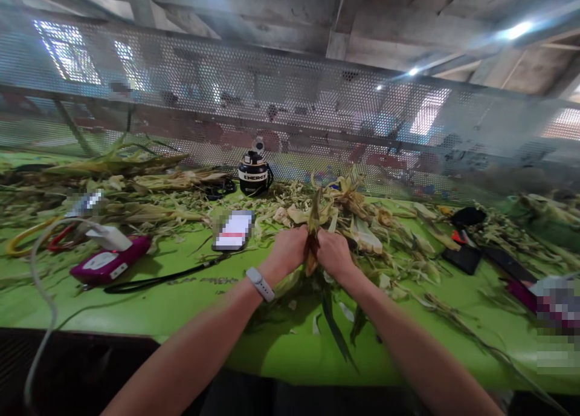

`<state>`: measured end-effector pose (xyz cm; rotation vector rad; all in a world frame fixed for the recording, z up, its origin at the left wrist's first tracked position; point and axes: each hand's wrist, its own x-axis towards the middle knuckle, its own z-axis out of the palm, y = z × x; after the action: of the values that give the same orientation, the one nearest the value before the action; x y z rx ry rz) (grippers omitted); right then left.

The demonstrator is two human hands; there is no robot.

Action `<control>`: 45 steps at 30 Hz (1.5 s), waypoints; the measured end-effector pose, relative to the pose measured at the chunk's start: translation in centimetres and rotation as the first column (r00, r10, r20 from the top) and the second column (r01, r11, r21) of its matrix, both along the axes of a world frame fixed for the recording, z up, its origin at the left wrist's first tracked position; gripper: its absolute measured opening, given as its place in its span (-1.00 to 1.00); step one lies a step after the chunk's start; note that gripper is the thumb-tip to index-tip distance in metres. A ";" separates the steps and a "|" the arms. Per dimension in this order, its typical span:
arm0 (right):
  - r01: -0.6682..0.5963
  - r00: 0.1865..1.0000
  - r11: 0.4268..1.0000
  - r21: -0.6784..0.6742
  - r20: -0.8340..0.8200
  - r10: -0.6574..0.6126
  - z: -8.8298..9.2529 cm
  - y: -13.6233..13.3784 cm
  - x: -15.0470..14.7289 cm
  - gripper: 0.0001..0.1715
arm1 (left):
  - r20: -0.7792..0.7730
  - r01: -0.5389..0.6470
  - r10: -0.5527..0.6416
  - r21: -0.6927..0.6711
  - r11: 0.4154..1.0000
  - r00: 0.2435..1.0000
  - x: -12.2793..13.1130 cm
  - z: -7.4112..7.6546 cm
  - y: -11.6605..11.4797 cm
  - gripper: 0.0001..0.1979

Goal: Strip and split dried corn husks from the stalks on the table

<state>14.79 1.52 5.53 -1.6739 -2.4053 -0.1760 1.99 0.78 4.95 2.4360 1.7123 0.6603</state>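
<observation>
In the middle of the head view, a brownish-green corn husk (313, 217) stands roughly upright between my two hands. My left hand (290, 250), with a pale wristwatch (260, 284) on its wrist, is closed on the husk from the left side. On the other side my right hand (334, 254) grips it with curled fingers, nearly touching the left. Whether a cob is inside the husk cannot be seen. Long green leaves (335, 322) hang below my hands. Torn husks and leaf scraps (367, 234) lie heaped just behind and to the right.
A phone (234, 230) with a strap and a purple power bank (111, 262) with a white cable lie left. Behind them stands a black bottle (254, 173). A perforated metal panel (290, 95) rises along the back of the green table (190, 310). Dark items (462, 259) lie right.
</observation>
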 end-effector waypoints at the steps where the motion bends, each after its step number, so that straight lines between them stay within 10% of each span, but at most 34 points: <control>1: -0.002 1.000 1.000 -0.002 0.016 0.002 0.0 -0.1 -0.1 -0.77 | -0.015 -0.009 0.009 -0.008 1.000 1.000 0.1 0.0 -0.1 -0.77; 15: -0.200 0.918 0.971 -0.129 -0.372 0.139 0.7 2.4 2.6 -0.79 | 0.280 0.088 -0.069 -0.058 0.994 0.958 -1.3 0.0 2.1 -0.82; 36: -0.102 0.982 0.994 -0.037 0.156 0.106 0.1 -0.1 0.4 -0.71 | -0.086 -0.090 0.090 0.003 0.996 0.992 0.3 -0.4 -0.1 -0.75; 45: -0.109 0.986 0.993 0.038 -0.125 0.113 -0.6 0.9 0.7 -0.76 | -0.044 -0.180 0.180 0.004 0.984 0.983 0.0 0.1 0.1 -0.75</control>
<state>15.45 2.43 4.92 -1.4858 -2.3807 -0.0859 2.00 0.87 5.09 2.3319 1.9663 0.6291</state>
